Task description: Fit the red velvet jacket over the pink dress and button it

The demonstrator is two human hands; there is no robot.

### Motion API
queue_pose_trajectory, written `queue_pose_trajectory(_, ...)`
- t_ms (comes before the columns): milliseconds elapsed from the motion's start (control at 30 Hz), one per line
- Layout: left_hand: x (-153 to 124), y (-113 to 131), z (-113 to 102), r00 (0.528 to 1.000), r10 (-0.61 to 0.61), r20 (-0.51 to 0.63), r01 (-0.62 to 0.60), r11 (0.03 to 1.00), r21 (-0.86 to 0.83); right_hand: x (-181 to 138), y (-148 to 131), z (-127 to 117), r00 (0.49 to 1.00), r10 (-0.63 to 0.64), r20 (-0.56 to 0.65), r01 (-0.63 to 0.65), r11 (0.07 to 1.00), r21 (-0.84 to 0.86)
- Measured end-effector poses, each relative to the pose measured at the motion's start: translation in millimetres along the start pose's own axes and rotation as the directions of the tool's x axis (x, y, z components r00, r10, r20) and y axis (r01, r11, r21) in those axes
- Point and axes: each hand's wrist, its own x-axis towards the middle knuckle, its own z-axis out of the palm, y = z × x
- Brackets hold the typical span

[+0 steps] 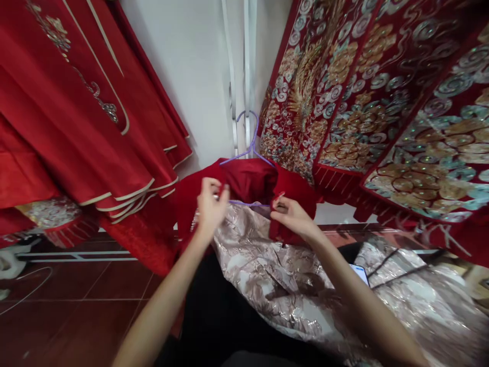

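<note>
A red jacket (252, 178) hangs on a purple wire hanger (252, 145) straight in front of me, its front parted. With fingers closed, my left hand (212, 204) pinches the jacket's left front edge near the collar. My right hand (292, 214) grips the opposite front edge between thumb and fingers. Between the two hands the hanger's lower bar shows across the opening. Below it, a pale pink, shiny brocade garment (267, 265) spreads under my right arm; whether it hangs from the same hanger I cannot tell.
Red garments with cream trim (114, 153) hang at the left. Heavily embroidered red garments (362, 102) hang at the right. White metal poles (246, 61) stand behind the hanger. A lit phone (359, 274) lies by the brocade. Dark red tiles (95, 300) cover the floor.
</note>
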Motion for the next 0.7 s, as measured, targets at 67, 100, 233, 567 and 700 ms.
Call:
queue_pose_trajectory(67,-14,18,22,0.966,0.087,0.242,-0.061,0.992,-0.115,-10,-3,28,0.964,0.041,0.263,-0.070,0.992,0.101)
queue_pose_trajectory(100,-19,24,30,0.935,0.110,0.338,-0.065,0.988,-0.143,-17,-3,39,0.937,0.057,0.345,-0.106,0.986,0.126)
queue_pose_trajectory(233,-30,19,33,0.939,0.062,0.339,-0.031,0.995,-0.097,-37,-3,51,0.976,-0.048,0.210,0.044,0.999,0.022)
queue_pose_trajectory(567,-37,6,22,0.965,0.152,0.213,-0.152,0.988,-0.020,-5,2,23,0.977,-0.149,-0.155,0.188,0.942,0.279)
queue_pose_trajectory(700,-36,7,25,0.970,0.113,0.217,-0.103,0.993,-0.060,11,18,18,0.976,-0.102,-0.191,0.129,0.983,0.134)
